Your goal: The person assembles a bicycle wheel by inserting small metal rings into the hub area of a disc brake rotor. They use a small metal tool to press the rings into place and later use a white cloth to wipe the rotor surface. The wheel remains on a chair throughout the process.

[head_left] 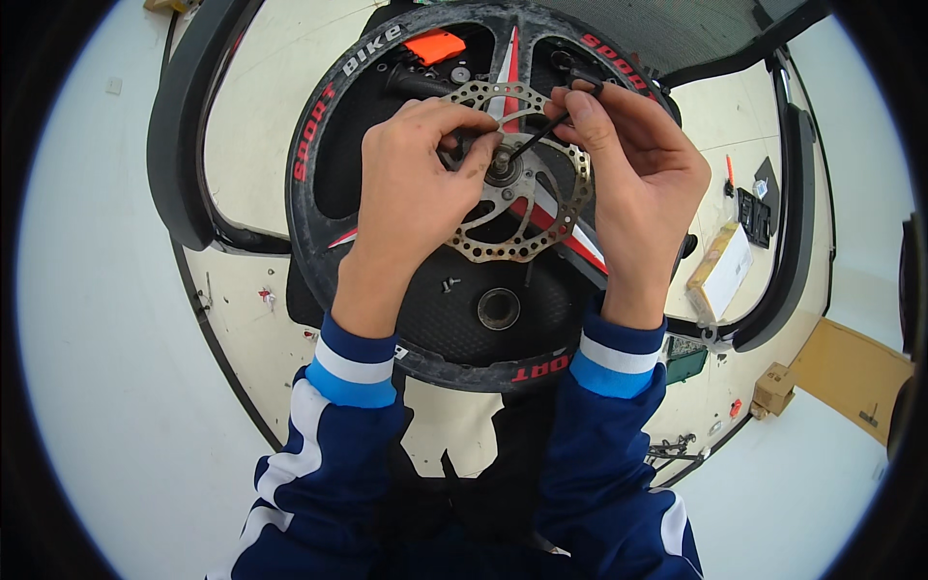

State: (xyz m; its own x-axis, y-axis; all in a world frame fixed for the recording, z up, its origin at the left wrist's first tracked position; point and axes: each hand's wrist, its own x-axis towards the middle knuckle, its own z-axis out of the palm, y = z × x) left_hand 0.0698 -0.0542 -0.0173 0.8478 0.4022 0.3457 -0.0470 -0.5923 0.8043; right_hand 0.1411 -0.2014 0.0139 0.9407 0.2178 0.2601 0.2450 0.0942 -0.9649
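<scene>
Blue sleeves (pixel 353 387) lead up to both hands over a black bicycle wheel (pixel 319 242). Left hand (pixel 411 184) pinches a small dark part at the hub (pixel 500 166); right hand (pixel 633 169) grips a thin black hex key (pixel 536 140) angled into the hub, above the silver brake disc (pixel 522 246) on the cream counter (pixel 251 135).

Metal disc on a matt black wheel

The brake disc (pixel 527 193) is bare, dull grey metal with punched holes; the wheel (pixel 387 280) looks like matt black composite, scuffed; the sleeves (pixel 353 372) are smooth knitted cloth.
</scene>
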